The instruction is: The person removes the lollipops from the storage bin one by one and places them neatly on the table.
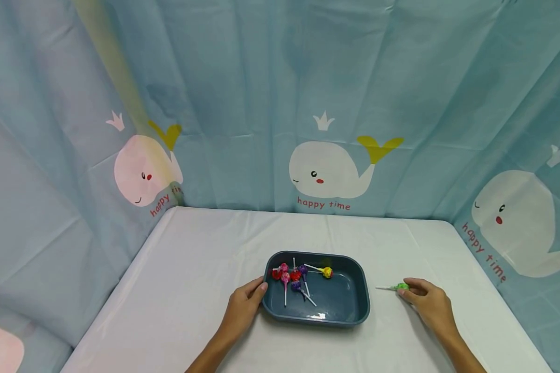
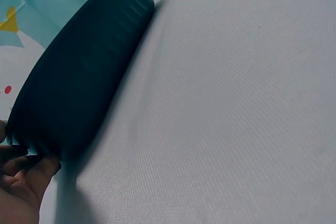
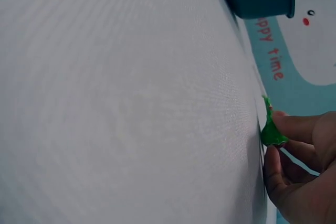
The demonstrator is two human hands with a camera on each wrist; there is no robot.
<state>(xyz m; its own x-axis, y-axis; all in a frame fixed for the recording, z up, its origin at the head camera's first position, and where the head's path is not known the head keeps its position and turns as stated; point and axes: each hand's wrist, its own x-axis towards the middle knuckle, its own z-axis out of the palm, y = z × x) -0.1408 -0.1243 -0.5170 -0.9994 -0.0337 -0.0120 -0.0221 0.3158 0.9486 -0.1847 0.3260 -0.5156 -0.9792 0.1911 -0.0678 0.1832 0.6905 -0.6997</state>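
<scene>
A dark blue-grey tray point(image 1: 343, 295) with a raised rim stands on the white table. In it, on the left, several wrapped lollipops lie loosely together: a pink one point(image 1: 285, 278), a purple one point(image 1: 296, 286) and others, with a yellow one point(image 1: 327, 272) towards the back. My left hand point(image 1: 245, 305) grips the tray's left end, thumb at the rim; the left wrist view shows its fingers against the tray wall point(image 2: 79, 72). To the right of the tray, my right hand point(image 1: 429, 304) pinches a green lollipop point(image 3: 272, 132) by its wrapped head, its white stick pointing left.
A white cloth point(image 1: 205, 259) covers the table around the tray. Behind and at both sides hangs a light blue curtain point(image 1: 242, 103) printed with white whales and red lettering.
</scene>
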